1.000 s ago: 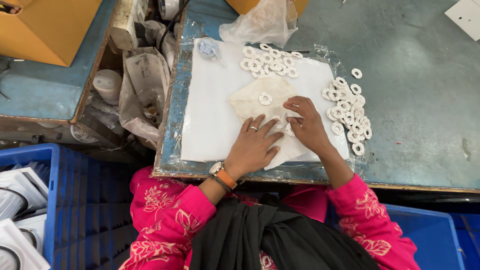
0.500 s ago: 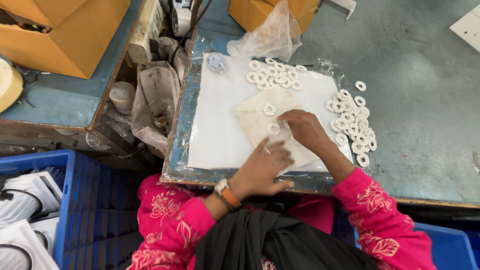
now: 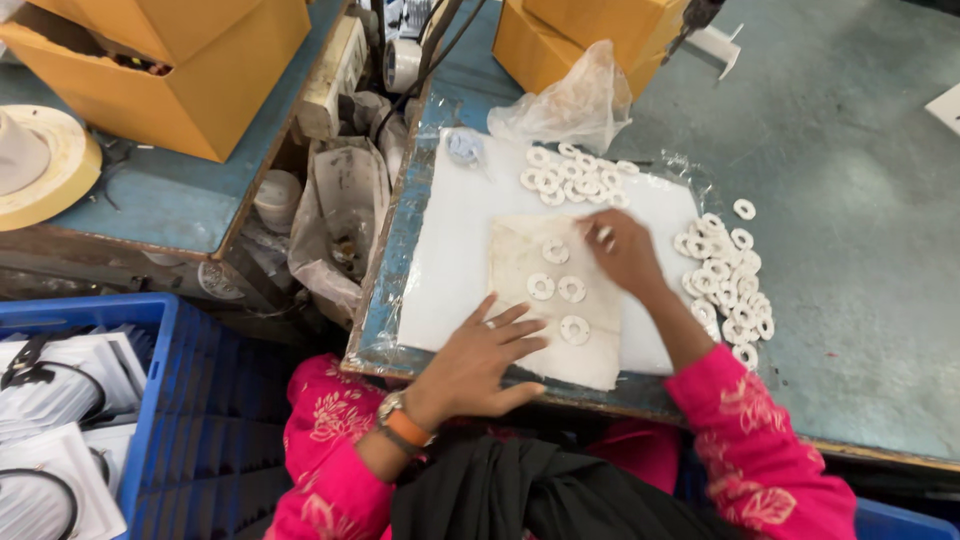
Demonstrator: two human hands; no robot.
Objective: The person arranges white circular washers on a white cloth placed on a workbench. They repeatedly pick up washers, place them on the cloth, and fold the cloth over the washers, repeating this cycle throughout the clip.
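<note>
White ring (image 3: 604, 235) (half-hidden) under fingertips (image 3: 598, 224)

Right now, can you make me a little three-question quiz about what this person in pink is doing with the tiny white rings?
1. True or false: the left hand lies flat on the cream square cloth.
2. How many small white flat rings lie on that cloth?
3. Where is the biggest pile of rings? A) right of the white foam sheet, B) inside the blue plastic crate.

Key:
1. True.
2. Four.
3. A; the right hand is near it, fingers pinching something small and white.
</note>
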